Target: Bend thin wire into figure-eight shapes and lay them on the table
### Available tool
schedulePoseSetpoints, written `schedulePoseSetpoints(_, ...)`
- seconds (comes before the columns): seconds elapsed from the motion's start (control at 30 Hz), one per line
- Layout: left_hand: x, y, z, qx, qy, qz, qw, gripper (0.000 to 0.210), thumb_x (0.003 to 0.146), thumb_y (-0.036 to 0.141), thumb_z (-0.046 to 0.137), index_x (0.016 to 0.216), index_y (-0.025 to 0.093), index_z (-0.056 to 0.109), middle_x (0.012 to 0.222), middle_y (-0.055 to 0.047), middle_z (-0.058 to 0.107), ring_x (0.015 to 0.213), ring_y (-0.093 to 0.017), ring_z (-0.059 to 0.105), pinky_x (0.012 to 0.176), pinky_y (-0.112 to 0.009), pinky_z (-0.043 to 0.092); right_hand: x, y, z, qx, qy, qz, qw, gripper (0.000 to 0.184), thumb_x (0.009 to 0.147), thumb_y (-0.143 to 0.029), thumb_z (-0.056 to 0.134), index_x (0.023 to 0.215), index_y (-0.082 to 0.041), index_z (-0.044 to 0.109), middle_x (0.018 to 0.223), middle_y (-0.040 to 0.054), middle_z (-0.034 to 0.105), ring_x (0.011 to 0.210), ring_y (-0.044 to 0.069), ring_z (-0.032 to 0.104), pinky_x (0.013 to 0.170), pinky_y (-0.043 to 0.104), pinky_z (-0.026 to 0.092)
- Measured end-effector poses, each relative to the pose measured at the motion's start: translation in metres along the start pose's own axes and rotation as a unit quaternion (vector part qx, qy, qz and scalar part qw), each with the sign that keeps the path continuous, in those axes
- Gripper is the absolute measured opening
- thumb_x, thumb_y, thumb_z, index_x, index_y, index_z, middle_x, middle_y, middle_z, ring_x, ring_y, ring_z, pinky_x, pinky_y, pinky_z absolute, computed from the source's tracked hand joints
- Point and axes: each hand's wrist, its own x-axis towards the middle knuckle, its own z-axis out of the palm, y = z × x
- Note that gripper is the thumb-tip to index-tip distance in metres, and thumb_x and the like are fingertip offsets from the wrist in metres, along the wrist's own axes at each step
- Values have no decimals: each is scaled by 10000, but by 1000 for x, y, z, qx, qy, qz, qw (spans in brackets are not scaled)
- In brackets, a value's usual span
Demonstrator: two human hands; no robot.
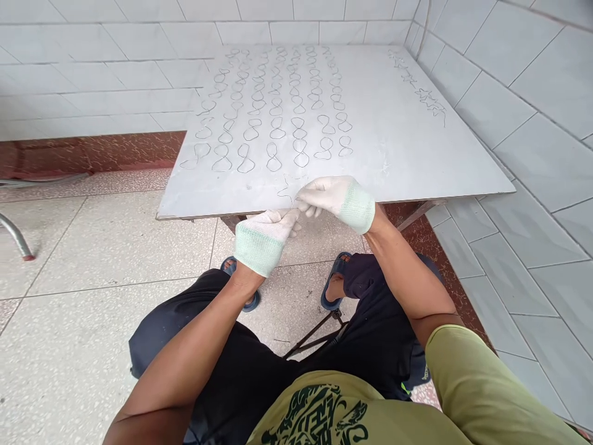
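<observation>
My left hand (269, 235), in a white glove with a pale green cuff, is closed in a pinch at the front edge of the board. My right hand (333, 198), gloved the same way, pinches just above and right of it, and the fingertips nearly meet. Between them they hold a thin wire bent into a star-like outline (285, 187), its points sticking up past the fingers. Part of this wire is hidden by the gloves. Beyond the hands, several figure-eight wires (273, 157) lie in rows on the white board (393, 167).
Several star-shaped wires (428, 101) lie in a line along the board's right side. Tiled walls (504, 93) close off the back and right. A metal leg (17, 235) stands on the floor at left. My knees are below the board's front edge.
</observation>
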Motion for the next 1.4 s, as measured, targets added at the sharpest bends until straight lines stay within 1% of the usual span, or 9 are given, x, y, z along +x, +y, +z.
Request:
schedulePoseSetpoints(0.13,0,-1,4,-16,0,28,999,330,890,558,836,818,237,864,810,-85,858,701,-240,763,501,-300,490,-3,4,3,-42,17,-21,999,205,938,-356,870,829,-189,823,830,40,836,712,133,727,649,241,586)
schedulePoseSetpoints(0.27,5,0,-2,8,-51,21,998,337,877,562,851,877,227,888,757,-86,834,725,-277,777,545,-337,540,-6,6,-2,-13,-2,-39,999,221,928,-329,860,774,-183,798,732,23,795,627,112,690,608,225,556)
schedulePoseSetpoints(0.43,19,0,-21,-39,-72,44,996,527,933,670,797,1142,192,873,1072,-145,887,982,-314,831,762,-390,668,-7,-1,-7,-15,-12,-16,1000,234,954,-263,856,748,-185,774,701,7,781,604,97,681,593,205,538)
schedulePoseSetpoints(0.53,26,2,-26,-99,-62,65,991,595,936,702,789,1161,153,837,1078,-159,877,986,-277,828,908,-394,678,-11,-9,-7,-56,-38,14,998,291,957,-229,878,701,-182,748,663,7,759,597,105,682,580,211,522)
schedulePoseSetpoints(0.7,25,10,-21,-111,-85,26,990,352,862,512,877,934,171,830,929,-116,852,869,-237,790,810,-356,673,-19,-16,-4,-108,-54,-14,993,367,971,-200,867,635,-200,719,607,-3,716,582,118,641,556,236,456)
schedulePoseSetpoints(0.8,20,11,-16,-131,-63,12,989,281,864,466,857,878,187,825,918,-101,851,823,-214,766,762,-343,669,-16,-13,-1,-86,-59,-10,994,343,985,-211,854,666,-201,728,632,-7,732,599,118,660,582,234,495)
schedulePoseSetpoints(0.97,20,7,-17,-141,15,34,989,333,916,549,818,914,216,814,938,-86,850,904,-247,807,716,-339,665,-6,-5,6,-11,-58,2,998,230,1013,-327,857,836,-185,814,804,29,831,685,131,743,655,235,602)
schedulePoseSetpoints(1.13,22,6,-18,-138,61,42,988,422,921,621,801,1002,207,811,940,-90,850,907,-239,811,698,-312,639,-4,5,20,14,-58,-17,998,242,965,-357,900,822,-184,809,846,39,841,750,131,765,709,228,624)
schedulePoseSetpoints(1.4,24,9,-18,-179,19,51,982,445,869,650,819,933,213,770,883,-87,828,833,-222,775,776,-351,642,-5,18,26,51,-24,-45,997,205,991,-378,826,883,-203,824,846,17,830,736,122,740,717,237,610)
